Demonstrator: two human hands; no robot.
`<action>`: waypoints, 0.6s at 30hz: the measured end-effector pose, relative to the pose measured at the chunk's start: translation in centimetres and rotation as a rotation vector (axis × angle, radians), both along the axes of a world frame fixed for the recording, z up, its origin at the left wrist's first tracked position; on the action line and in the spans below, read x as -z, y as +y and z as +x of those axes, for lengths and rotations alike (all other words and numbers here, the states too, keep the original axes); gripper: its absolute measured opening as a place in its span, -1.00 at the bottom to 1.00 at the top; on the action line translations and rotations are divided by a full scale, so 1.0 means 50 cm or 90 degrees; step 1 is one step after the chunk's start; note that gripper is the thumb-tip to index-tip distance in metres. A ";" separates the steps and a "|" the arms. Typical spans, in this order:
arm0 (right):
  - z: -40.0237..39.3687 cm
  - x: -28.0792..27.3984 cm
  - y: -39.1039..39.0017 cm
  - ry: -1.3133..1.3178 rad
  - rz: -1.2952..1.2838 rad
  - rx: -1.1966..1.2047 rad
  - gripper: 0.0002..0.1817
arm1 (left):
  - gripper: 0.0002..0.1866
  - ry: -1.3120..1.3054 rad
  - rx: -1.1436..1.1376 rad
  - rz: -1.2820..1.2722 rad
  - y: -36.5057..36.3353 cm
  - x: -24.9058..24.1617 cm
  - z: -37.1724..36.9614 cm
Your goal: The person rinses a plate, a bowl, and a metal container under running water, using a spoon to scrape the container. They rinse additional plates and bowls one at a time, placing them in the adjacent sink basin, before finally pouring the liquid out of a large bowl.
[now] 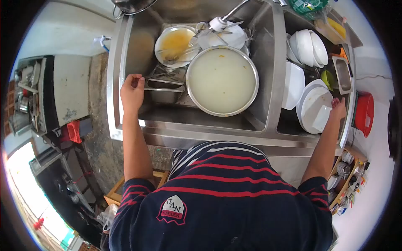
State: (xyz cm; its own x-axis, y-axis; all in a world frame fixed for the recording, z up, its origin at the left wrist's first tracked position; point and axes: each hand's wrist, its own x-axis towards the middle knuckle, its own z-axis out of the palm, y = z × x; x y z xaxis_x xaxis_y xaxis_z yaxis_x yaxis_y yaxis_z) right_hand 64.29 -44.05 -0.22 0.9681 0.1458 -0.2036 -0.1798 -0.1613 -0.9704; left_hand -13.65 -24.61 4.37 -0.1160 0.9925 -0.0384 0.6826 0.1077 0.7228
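My left hand (132, 93) is at the left rim of the steel sink, fingers curled together at the end of a narrow rectangular steel pan (165, 89). Beside that pan, a big round steel bowl (222, 81) stands full of cloudy, pale liquid with small bits floating in it. Over in the right basin, my right hand (338, 109) has its fingers bent over the edge of a large white plate (310, 104). A smaller white square dish (321, 119) lies on that plate.
Behind the big bowl are a plate with yellow residue (175, 44), more dishes and cutlery beneath a flexible faucet (218, 24). White bowls (307, 47), a green cup (328, 79) and a small steel tray (342, 75) occupy the right basin. A red basin (364, 113) is beyond it.
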 end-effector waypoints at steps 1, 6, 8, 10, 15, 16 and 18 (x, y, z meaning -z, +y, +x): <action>-0.022 -0.005 -0.009 0.002 -0.001 -0.006 -0.60 | -0.83 0.037 0.001 0.002 0.007 0.004 -0.010; -0.254 -0.041 -0.004 -0.251 -0.049 -0.052 -0.66 | -0.74 0.110 0.091 -0.049 0.039 0.051 -0.044; -0.366 -0.086 0.013 -0.287 -0.087 -0.088 -0.67 | -0.71 0.139 0.113 -0.076 0.058 0.058 -0.038; -0.439 -0.099 0.016 -0.331 -0.099 -0.152 -0.69 | -0.71 0.129 0.136 -0.077 0.087 0.060 -0.017; -0.636 -0.091 0.006 -0.390 -0.158 -0.339 -0.70 | -0.67 0.128 0.228 -0.121 0.189 0.123 0.025; -0.674 -0.097 -0.001 -0.382 -0.182 -0.390 -0.71 | -0.67 0.126 0.228 -0.122 0.212 0.146 0.035; -0.726 -0.103 -0.014 -0.373 -0.206 -0.443 -0.71 | -0.66 0.205 0.218 -0.132 0.253 0.186 0.054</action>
State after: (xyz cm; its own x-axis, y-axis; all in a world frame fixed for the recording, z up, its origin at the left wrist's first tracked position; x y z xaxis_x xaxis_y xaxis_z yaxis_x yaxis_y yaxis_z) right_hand 27.96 -44.75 4.94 0.6464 0.7473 0.1541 0.5562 -0.3233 -0.7655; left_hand -10.94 -11.97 -4.93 0.1768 0.9508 -0.2543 0.8881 -0.0427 0.4576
